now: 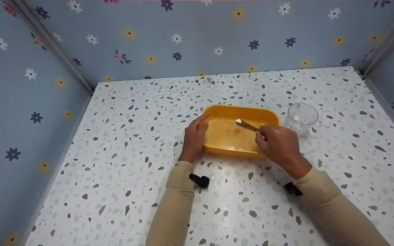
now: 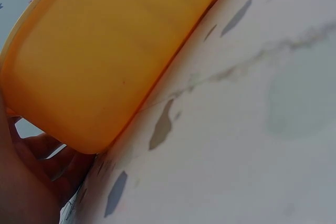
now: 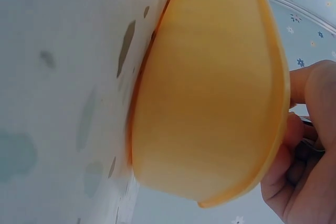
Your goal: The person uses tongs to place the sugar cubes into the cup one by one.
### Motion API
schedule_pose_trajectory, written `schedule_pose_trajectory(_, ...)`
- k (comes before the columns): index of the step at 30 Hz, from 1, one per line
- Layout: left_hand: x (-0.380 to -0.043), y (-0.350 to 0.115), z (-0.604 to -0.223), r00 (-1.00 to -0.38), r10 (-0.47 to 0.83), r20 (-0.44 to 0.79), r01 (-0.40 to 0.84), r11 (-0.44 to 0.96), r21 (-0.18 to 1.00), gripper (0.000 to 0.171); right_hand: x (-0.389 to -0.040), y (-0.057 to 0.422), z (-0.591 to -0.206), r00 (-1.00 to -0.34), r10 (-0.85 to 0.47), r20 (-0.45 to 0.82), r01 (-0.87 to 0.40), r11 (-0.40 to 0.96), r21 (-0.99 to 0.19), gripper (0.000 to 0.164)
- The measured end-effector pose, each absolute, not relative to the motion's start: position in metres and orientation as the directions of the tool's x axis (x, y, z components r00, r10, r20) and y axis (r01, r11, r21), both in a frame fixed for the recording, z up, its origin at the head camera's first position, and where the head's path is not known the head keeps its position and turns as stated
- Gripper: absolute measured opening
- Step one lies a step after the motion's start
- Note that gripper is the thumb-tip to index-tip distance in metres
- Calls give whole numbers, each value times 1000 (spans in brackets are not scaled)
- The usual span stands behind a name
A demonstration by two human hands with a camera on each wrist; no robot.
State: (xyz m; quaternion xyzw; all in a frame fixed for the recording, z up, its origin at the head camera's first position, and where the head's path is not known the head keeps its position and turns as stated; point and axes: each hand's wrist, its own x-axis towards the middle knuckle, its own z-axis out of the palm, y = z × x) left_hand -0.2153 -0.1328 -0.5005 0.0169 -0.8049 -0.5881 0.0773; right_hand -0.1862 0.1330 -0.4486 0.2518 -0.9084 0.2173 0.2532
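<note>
A yellow rectangular plastic tray (image 1: 226,135) sits on the speckled table, with a few small white bits lying near its front wall. My left hand (image 1: 194,136) grips its left end, thumb at the rim and fingers around the outside; the left wrist view shows those fingers (image 2: 63,166) behind the tray's corner. Over the tray's right part, my right hand (image 1: 280,143) pinches gold-brown metal tweezers (image 1: 248,126). A small white piece (image 1: 239,121) is at the tweezers' tips, above the tray's floor. In the right wrist view the tray's wall (image 3: 210,87) hides the tips.
A clear glass cup (image 1: 302,118) stands on the table just right of the tray, close to my right hand. Flower-patterned panels (image 1: 197,37) rise behind the table and at both sides. Black wrist mounts (image 1: 200,180) stick out from the sleeves.
</note>
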Motion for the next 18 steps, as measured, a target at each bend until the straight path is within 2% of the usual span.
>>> schedule_pose_trajectory(8, -215, -132, -501, -987, -127, 95, 55, 287, 956, 41, -186, 139, -448, -713, -345, 611, -589, 768, -253, 12)
schedule_pose_trajectory(18, -215, -133, -502, -987, -127, 97, 56, 293, 954, 40, -184, 142, -448, -725, -333, 603, -573, 777, -260, 13)
